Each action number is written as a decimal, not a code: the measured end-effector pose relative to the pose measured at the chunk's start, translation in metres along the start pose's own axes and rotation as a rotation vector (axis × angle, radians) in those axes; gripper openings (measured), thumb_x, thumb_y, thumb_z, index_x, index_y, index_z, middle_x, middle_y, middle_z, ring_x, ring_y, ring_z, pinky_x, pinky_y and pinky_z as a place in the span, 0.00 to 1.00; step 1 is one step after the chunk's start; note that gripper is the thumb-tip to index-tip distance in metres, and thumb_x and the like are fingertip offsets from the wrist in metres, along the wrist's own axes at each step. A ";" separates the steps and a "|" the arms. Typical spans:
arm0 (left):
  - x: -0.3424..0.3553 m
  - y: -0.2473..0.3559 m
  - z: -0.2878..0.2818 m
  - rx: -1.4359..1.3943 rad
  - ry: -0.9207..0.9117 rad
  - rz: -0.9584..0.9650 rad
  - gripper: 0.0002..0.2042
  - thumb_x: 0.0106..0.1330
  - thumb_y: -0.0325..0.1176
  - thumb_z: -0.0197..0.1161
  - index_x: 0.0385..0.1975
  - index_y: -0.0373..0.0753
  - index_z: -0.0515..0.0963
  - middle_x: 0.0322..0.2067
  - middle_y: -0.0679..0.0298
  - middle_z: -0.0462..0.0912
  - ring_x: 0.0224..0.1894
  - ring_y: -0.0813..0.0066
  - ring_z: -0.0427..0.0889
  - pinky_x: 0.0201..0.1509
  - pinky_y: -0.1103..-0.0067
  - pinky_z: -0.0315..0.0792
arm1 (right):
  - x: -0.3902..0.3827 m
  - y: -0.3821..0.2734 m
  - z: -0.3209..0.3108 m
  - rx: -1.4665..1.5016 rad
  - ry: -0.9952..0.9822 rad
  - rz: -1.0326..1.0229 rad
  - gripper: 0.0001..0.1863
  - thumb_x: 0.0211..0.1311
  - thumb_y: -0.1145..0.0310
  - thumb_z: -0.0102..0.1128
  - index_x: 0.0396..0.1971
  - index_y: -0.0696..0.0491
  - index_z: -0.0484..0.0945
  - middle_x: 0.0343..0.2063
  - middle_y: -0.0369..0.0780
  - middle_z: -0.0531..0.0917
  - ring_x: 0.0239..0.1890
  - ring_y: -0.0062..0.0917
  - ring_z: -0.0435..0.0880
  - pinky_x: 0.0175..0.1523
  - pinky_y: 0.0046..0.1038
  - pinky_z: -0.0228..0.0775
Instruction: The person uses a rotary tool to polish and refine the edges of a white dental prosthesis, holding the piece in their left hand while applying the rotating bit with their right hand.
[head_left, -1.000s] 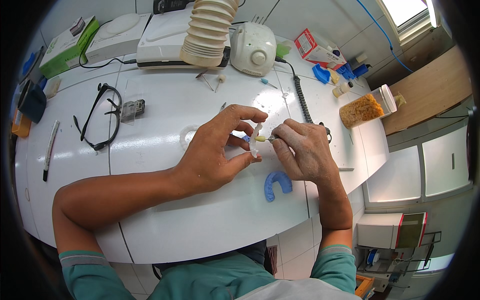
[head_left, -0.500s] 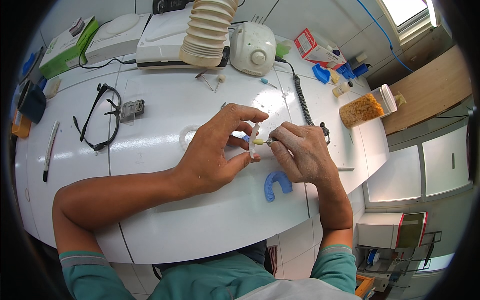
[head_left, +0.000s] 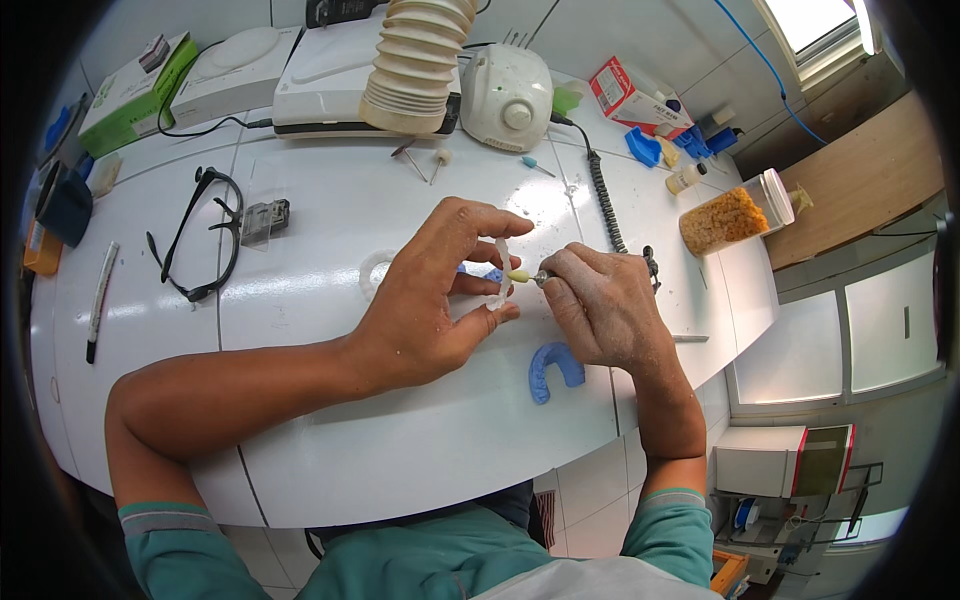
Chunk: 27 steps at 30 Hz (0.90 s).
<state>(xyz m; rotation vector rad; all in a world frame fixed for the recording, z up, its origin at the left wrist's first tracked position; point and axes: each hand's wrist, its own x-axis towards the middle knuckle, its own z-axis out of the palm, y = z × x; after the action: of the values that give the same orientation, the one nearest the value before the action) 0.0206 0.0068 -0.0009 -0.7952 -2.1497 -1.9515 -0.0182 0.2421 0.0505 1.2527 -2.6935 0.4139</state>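
My left hand (head_left: pixel 420 310) grips a thin white curved piece (head_left: pixel 503 262) upright between thumb and fingers, with a bit of blue (head_left: pixel 492 275) showing behind it. My right hand (head_left: pixel 605 305) is wrapped round a metal rotary handpiece (head_left: pixel 542 278) whose yellow tip (head_left: pixel 519 276) meets, or nearly meets, that piece. Below them lies a blue horseshoe-shaped moulded piece (head_left: pixel 542 372). Partly behind my left fingers, a translucent arched piece (head_left: pixel 372 272) rests on the white bench (head_left: pixel 310 430). The handpiece's coiled cord (head_left: pixel 605 200) runs back to a white control unit (head_left: pixel 506 100).
Black glasses (head_left: pixel 224 270) and a pen (head_left: pixel 100 300) lie left. A ribbed hose (head_left: pixel 412 70) hangs at the back, near boxes (head_left: pixel 135 95), small burs (head_left: pixel 437 165) and blue plastic pieces (head_left: pixel 642 147). A jar of orange granules (head_left: pixel 725 220) and small bottle (head_left: pixel 684 178) stand right.
My left fingers and the white piece have shifted slightly left and up, and the piece is more upright. The yellow tip has followed a little; my right hand has barely moved.
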 end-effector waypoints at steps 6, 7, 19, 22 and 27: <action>0.001 -0.001 0.002 -0.055 0.001 -0.008 0.32 0.63 0.15 0.71 0.66 0.39 0.66 0.59 0.58 0.66 0.62 0.66 0.82 0.65 0.74 0.85 | -0.001 -0.002 0.001 0.027 0.000 -0.016 0.08 0.68 0.67 0.61 0.35 0.56 0.83 0.26 0.42 0.85 0.21 0.36 0.84 0.27 0.35 0.74; 0.001 -0.001 0.002 -0.067 0.002 -0.011 0.32 0.63 0.15 0.71 0.66 0.39 0.66 0.59 0.58 0.66 0.62 0.66 0.82 0.66 0.74 0.84 | -0.001 -0.002 0.001 0.023 0.008 -0.006 0.08 0.68 0.67 0.61 0.35 0.56 0.82 0.26 0.42 0.85 0.21 0.36 0.84 0.27 0.35 0.74; 0.001 0.001 0.001 -0.090 -0.017 -0.031 0.32 0.63 0.14 0.69 0.66 0.39 0.65 0.60 0.58 0.66 0.64 0.65 0.81 0.68 0.72 0.83 | -0.001 -0.003 0.000 0.022 0.009 -0.005 0.08 0.69 0.67 0.61 0.35 0.56 0.82 0.26 0.42 0.84 0.22 0.35 0.85 0.27 0.34 0.74; 0.001 0.000 0.001 -0.102 -0.024 -0.028 0.31 0.64 0.14 0.68 0.66 0.38 0.65 0.60 0.57 0.66 0.65 0.63 0.80 0.68 0.72 0.83 | -0.002 -0.003 0.001 0.034 0.003 0.001 0.08 0.69 0.67 0.61 0.35 0.56 0.82 0.26 0.41 0.84 0.23 0.35 0.85 0.27 0.34 0.74; 0.001 0.000 0.002 -0.120 -0.031 -0.025 0.31 0.64 0.14 0.68 0.66 0.37 0.64 0.60 0.57 0.66 0.66 0.62 0.79 0.68 0.72 0.83 | 0.000 -0.001 -0.002 0.000 0.021 0.032 0.08 0.69 0.67 0.61 0.34 0.56 0.82 0.26 0.41 0.84 0.23 0.35 0.86 0.28 0.34 0.75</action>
<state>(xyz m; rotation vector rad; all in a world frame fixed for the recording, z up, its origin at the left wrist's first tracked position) 0.0203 0.0090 -0.0002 -0.8267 -2.0853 -2.1114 -0.0171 0.2421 0.0523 1.2003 -2.6993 0.4282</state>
